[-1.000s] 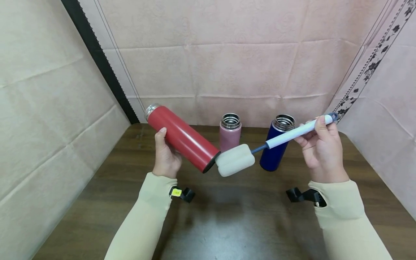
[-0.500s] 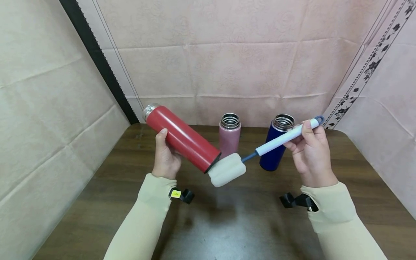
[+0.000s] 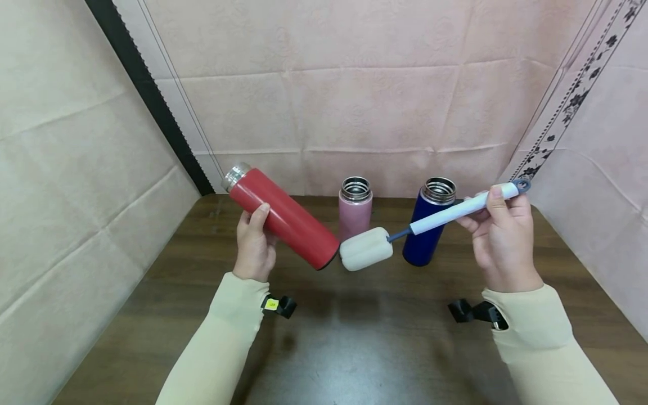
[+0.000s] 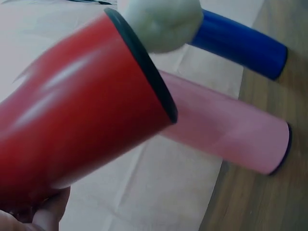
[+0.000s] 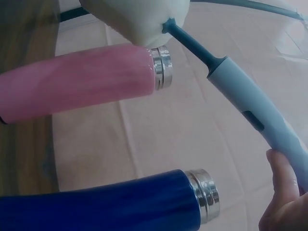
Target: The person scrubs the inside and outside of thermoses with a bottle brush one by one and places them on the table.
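My left hand (image 3: 255, 246) grips a red thermos bottle (image 3: 284, 218) around its middle, above the table. The bottle leans, its silver neck up at the left and its dark base (image 4: 144, 67) down at the right. Between finger and thumb, my right hand (image 3: 506, 242) holds a bottle brush (image 3: 449, 216) near the looped end of its light blue handle. The white sponge head (image 3: 367, 248) hangs at the red bottle's base; whether they touch I cannot tell. Behind the sponge a pink bottle (image 3: 355, 216) stands uncapped. A dark blue bottle (image 3: 423, 247), also uncapped, stands behind the handle.
The brown wooden table (image 3: 334, 349) spreads out below both hands. Pale cloth (image 3: 354, 112) hangs at the back and on both sides, with a floral border (image 3: 577, 101) at the right. A black camera mount (image 3: 476, 313) juts from my right wrist.
The brush first came left and down along the red bottle's base, then went back right and up. The red bottle has tilted and shifted slightly in my left hand. The standing bottles stay put.
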Demonstrator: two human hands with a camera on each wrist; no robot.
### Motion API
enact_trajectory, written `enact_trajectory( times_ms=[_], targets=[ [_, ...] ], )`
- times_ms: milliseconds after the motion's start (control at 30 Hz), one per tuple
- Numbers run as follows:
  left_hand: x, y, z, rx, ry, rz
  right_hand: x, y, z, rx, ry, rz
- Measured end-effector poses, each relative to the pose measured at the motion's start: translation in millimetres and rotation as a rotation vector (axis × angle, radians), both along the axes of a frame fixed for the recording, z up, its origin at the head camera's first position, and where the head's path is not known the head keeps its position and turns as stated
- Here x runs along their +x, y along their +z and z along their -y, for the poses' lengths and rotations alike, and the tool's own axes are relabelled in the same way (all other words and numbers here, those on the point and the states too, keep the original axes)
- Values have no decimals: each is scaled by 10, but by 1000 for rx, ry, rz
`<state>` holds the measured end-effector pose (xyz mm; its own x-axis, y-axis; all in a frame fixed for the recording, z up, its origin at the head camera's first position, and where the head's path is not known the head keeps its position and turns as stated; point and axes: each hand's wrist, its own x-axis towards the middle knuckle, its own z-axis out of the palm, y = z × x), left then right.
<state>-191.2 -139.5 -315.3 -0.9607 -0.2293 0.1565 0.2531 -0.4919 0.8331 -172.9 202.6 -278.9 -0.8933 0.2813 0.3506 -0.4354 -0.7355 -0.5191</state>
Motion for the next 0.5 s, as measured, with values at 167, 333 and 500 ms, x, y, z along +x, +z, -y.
enact_trajectory(
  times_ms=[167, 333, 500],
  targets=[
    [-25, -33, 61, -127, 39, 41, 33, -5, -36, 12, 20, -13],
    [-51, -100, 112, -246, 71, 49, 66, -9, -58, 21, 33, -35],
    [-81, -168, 156, -429, 122, 47, 45, 81, -57, 35, 23, -55]
  ],
)
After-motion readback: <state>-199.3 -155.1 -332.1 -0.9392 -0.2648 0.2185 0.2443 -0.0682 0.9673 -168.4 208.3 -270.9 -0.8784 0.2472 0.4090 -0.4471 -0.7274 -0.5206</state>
